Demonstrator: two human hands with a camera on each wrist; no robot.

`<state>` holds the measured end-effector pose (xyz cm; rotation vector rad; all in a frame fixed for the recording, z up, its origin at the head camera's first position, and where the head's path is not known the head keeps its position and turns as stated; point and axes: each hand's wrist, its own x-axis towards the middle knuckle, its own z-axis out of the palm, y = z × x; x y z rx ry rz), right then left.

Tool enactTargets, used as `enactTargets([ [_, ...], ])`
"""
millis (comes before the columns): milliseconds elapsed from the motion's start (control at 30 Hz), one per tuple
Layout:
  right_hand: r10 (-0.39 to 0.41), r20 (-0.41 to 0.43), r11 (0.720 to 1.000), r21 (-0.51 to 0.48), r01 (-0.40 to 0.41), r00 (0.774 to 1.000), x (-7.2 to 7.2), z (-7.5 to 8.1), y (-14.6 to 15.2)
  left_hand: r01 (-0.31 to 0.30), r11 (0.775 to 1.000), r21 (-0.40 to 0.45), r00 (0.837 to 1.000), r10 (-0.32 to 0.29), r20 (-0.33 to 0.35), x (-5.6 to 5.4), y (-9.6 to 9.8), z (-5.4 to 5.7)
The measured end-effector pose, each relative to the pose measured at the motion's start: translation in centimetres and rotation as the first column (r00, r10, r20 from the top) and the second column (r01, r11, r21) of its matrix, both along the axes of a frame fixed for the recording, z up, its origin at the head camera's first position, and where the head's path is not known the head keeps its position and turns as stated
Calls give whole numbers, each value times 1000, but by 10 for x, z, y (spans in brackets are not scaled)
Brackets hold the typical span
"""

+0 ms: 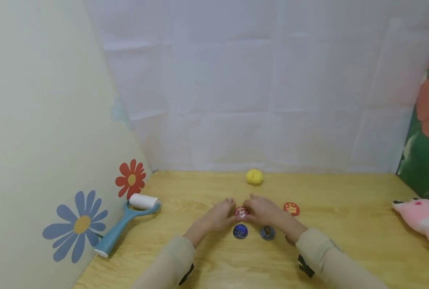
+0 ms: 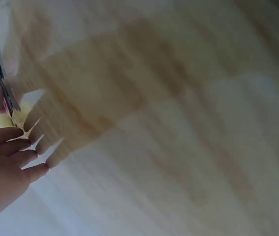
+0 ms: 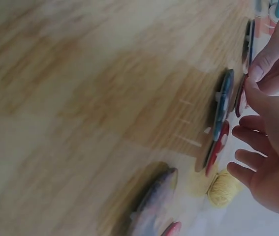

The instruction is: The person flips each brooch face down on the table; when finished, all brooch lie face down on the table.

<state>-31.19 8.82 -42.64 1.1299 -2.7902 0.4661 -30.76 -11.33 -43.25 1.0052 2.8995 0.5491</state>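
Observation:
A round red and white badge point(image 1: 241, 212) sits between the two hands. My left hand point(image 1: 219, 214) is at its left side and my right hand point(image 1: 263, 210) at its right. In the right wrist view both thumbs meet at the red badge point(image 3: 240, 98), while the right hand's point(image 3: 272, 152) other fingers stretch out loosely beyond it. The left hand's point(image 2: 9, 162) fingers are likewise extended in the left wrist view. Nearer me lie a blue badge point(image 1: 240, 231) and a darker badge with a figure point(image 1: 267, 233). A red badge with a yellow star point(image 1: 291, 208) lies beyond the right wrist.
A yellow ball-like object point(image 1: 254, 177) is near the table's back edge. On the left, a blue-handled lint roller point(image 1: 122, 224) leans toward the flower-painted wall. A pink plush toy point(image 1: 421, 218) lies at the right. Another badge point(image 1: 290, 241) is mostly hidden under the right forearm.

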Motion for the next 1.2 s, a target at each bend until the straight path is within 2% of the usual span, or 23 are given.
enactTargets([
  [133, 26, -42, 999, 27, -25, 999, -2, 1, -1, 2, 1000, -4, 999, -2, -38, 1, 1, -1],
  [267, 22, -46, 998, 56, -20, 999, -1, 0, -2, 49, 999, 0, 996, -49, -77, 2, 2, -2],
  [367, 22, -48, 998, 58, -19, 999, 0, -3, -1, 71, 997, -7, 994, -72, -80, 4, 4, -3],
  [500, 51, -102, 998, 36, -48, 993, 1, -7, -2, 51, 999, -19, 993, -53, -102, 8, 5, -2],
  [700, 73, -178, 997, 32, -68, 981, -1, -7, -3, 53, 997, -55, 976, -64, -208, 8, 6, -2],
  [1067, 71, -190, 997, 41, -64, 979, -1, -11, -2, 39, 989, -144, 966, -74, -247, 9, 10, -4],
  [1200, 42, -175, 997, 68, -31, 984, 2, -11, -3, 36, 981, -191, 962, -86, -259, 10, 10, -6],
])
